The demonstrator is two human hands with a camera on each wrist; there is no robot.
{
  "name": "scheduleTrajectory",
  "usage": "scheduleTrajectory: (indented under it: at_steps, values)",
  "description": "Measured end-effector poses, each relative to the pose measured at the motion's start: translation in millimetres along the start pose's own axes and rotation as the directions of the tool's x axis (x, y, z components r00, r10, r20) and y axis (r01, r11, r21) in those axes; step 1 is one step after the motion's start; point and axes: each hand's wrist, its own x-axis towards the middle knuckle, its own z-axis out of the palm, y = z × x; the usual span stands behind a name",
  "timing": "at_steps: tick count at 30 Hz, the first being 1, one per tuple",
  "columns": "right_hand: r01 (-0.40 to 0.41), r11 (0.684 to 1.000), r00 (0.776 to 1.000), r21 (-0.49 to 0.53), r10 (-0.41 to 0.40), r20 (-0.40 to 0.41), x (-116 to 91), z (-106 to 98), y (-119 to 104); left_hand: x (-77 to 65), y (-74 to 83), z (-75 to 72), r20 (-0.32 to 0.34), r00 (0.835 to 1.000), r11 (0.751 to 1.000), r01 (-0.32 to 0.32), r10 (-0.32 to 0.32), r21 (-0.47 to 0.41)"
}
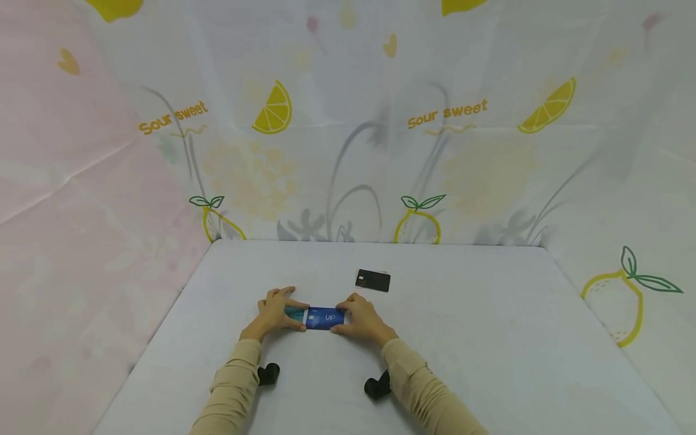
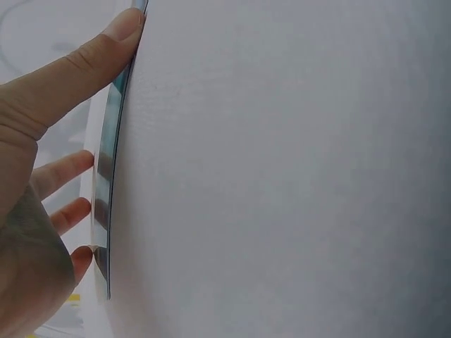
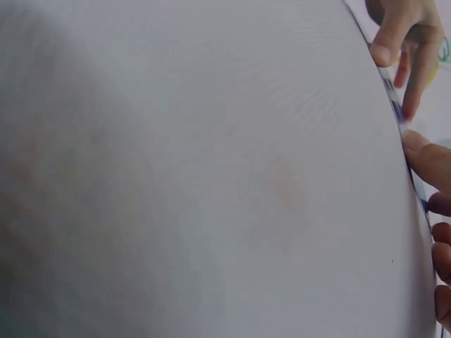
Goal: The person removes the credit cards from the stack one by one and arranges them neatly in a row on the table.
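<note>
A blue card (image 1: 325, 318) printed "VIP", with a chip on its left side, lies flat in front of me. To its left, a teal card (image 1: 295, 314) meets or overlaps it, partly covered by my left hand (image 1: 272, 311). The thumb and index finger of that hand span the teal card's near and far edges, its other fingers spread behind. In the left wrist view the teal card (image 2: 106, 169) appears nearly edge-on beside the thumb. My right hand (image 1: 363, 318) pinches the blue card's right part between thumb at the near edge and index finger at the far edge.
Behind the right hand lies a black card (image 1: 373, 280) with a chip. White cloth covers the table (image 1: 489, 338). A printed lemon curtain (image 1: 337, 151) rises along the table's back edge. Black wrist devices (image 1: 377, 385) hang by both sleeves.
</note>
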Motion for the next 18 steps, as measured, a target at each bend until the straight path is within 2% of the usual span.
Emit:
scheduleTrajectory:
  at_steps: [10,18]
  values:
    - [-0.002,1.000,1.000,-0.008,0.002,-0.012,2.0,1.0,-3.6,-1.8,-1.4,-0.2,-0.028,1.000,1.000,-0.001,0.001,0.006]
    - [-0.103,0.994,0.994,-0.036,0.101,-0.032,0.9,0.9,-7.2,-3.5,-2.0,-0.3,-0.048,0.999,1.000,-0.001,0.000,-0.024]
